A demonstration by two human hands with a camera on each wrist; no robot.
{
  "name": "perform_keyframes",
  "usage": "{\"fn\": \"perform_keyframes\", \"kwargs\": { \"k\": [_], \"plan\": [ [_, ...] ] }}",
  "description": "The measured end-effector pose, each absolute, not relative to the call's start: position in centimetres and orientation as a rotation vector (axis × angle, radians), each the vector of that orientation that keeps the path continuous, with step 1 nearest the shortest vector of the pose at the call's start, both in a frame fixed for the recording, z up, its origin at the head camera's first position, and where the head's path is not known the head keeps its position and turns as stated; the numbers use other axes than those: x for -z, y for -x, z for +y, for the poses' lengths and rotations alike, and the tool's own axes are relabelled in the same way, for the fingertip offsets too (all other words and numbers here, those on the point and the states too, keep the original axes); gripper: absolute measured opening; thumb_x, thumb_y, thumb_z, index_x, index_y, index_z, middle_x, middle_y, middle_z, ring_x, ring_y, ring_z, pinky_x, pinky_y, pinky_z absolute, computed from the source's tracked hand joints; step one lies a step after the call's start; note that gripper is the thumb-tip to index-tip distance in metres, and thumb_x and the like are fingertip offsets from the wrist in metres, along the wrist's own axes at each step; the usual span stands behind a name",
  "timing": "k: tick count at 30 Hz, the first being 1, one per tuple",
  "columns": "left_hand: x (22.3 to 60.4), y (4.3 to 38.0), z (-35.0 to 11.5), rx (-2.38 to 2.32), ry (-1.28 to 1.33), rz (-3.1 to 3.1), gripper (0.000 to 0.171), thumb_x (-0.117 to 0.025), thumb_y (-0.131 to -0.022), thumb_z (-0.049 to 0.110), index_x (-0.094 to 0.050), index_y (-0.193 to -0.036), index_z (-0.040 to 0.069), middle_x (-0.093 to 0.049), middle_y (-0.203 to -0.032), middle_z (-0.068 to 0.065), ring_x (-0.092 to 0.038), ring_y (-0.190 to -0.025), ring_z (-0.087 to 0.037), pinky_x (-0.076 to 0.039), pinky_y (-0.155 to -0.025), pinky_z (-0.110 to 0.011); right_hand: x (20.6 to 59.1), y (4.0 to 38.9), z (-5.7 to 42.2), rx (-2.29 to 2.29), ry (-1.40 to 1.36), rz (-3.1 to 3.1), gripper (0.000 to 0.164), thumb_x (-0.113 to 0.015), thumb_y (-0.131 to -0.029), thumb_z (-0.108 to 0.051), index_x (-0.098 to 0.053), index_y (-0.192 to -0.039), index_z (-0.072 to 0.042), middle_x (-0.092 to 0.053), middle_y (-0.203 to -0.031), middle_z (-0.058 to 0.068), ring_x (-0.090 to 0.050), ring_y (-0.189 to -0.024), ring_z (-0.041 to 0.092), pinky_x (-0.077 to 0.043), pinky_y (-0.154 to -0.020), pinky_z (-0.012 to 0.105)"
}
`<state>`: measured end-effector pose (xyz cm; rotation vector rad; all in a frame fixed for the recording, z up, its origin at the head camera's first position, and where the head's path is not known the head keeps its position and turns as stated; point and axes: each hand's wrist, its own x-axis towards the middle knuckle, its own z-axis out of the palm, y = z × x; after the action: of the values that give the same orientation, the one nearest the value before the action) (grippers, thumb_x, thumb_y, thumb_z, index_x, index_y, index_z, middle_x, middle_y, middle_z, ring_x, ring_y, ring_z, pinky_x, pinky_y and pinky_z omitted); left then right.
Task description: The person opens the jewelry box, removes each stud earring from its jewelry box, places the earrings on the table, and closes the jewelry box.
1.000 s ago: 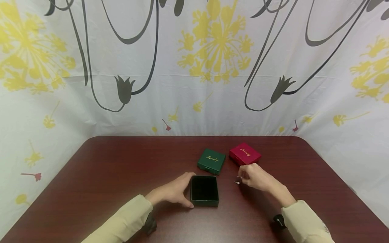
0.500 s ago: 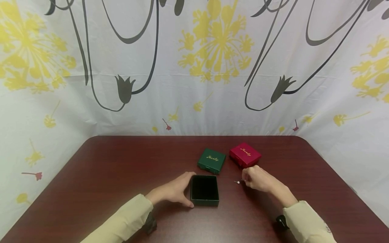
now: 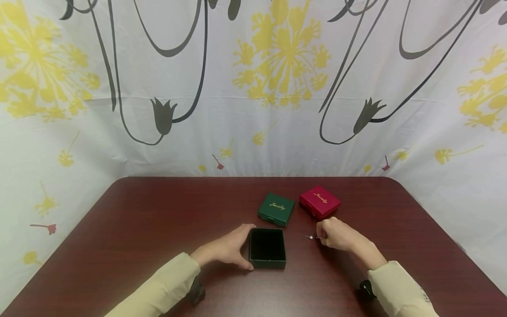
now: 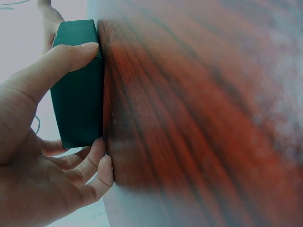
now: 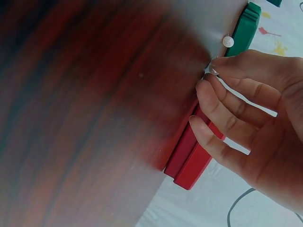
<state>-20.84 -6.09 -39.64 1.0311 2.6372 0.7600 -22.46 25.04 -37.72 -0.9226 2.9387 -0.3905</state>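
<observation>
A dark green open-topped box (image 3: 267, 264) with a black inside stands on the table. My left hand (image 3: 226, 247) grips it from the left, thumb on its near side (image 4: 78, 101) and fingers round the far side. To the right, my right hand (image 3: 337, 234) pinches a small pearl stud earring (image 5: 213, 70) between thumb and forefinger, low at the tabletop. The fingertips partly hide this earring. A second pearl stud earring (image 3: 311, 237) lies just left of those fingertips, its white bead (image 5: 228, 41) plain in the right wrist view.
Behind the open box lies a closed green jewelry box (image 3: 276, 208) with gold lettering. A closed red jewelry box (image 3: 320, 202) sits right of it, just beyond my right hand. The brown wooden table (image 3: 178, 207) ends at a patterned white curtain (image 3: 222, 88).
My right hand has shifted slightly right and nearer to me, bringing the pinched earring down beside the one on the table. My left hand stays on the open box.
</observation>
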Motion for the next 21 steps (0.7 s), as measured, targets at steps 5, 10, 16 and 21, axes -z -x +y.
{"fn": "perform_keyframes", "kwargs": {
  "k": [5, 10, 16, 21],
  "plan": [
    [39.58, 20.83, -6.11, -0.758, -1.006, 2.625, 0.091, -0.08, -0.062, 0.027, -0.028, -0.131, -0.002, -0.039, -0.126, -0.012, -0.037, -0.118, -0.022, -0.033, -0.097, -0.036, 37.81, 22.52, 25.03, 0.395, 0.91, 2.932, 0.01, -0.064, -0.068, 0.004, -0.059, -0.07, -0.006, -0.05, -0.06, -0.005, -0.043, -0.053, 0.004, -0.038, -0.049, 0.02],
    [39.56, 20.88, -6.12, -0.753, -0.996, 2.626, 0.092, -0.08, -0.062, 0.027, -0.027, -0.132, -0.002, -0.037, -0.128, -0.013, -0.036, -0.12, -0.023, -0.033, -0.097, -0.037, 37.73, 22.52, 24.96, 0.4, 0.86, 2.925, 0.01, -0.065, -0.069, 0.003, -0.06, -0.073, -0.005, -0.049, -0.06, -0.004, -0.042, -0.053, 0.006, -0.039, -0.049, 0.02],
    [39.71, 20.93, -6.09, -0.754, -1.02, 2.634, 0.091, -0.081, -0.061, 0.027, -0.028, -0.13, -0.002, -0.04, -0.125, -0.011, -0.038, -0.117, -0.021, -0.034, -0.096, -0.035, 37.45, 22.32, 24.85, 0.426, 0.78, 2.894, 0.01, -0.067, -0.07, 0.001, -0.06, -0.076, -0.004, -0.046, -0.059, -0.004, -0.041, -0.053, 0.008, -0.038, -0.049, 0.021],
    [39.78, 20.93, -6.08, -0.764, -1.027, 2.631, 0.09, -0.081, -0.061, 0.026, -0.029, -0.129, -0.002, -0.041, -0.122, -0.009, -0.04, -0.114, -0.02, -0.035, -0.095, -0.034, 37.26, 22.15, 24.88, 0.43, 0.793, 2.888, 0.01, -0.068, -0.071, -0.001, -0.06, -0.077, -0.003, -0.046, -0.059, -0.004, -0.041, -0.052, 0.007, -0.038, -0.049, 0.02]
  ]
}}
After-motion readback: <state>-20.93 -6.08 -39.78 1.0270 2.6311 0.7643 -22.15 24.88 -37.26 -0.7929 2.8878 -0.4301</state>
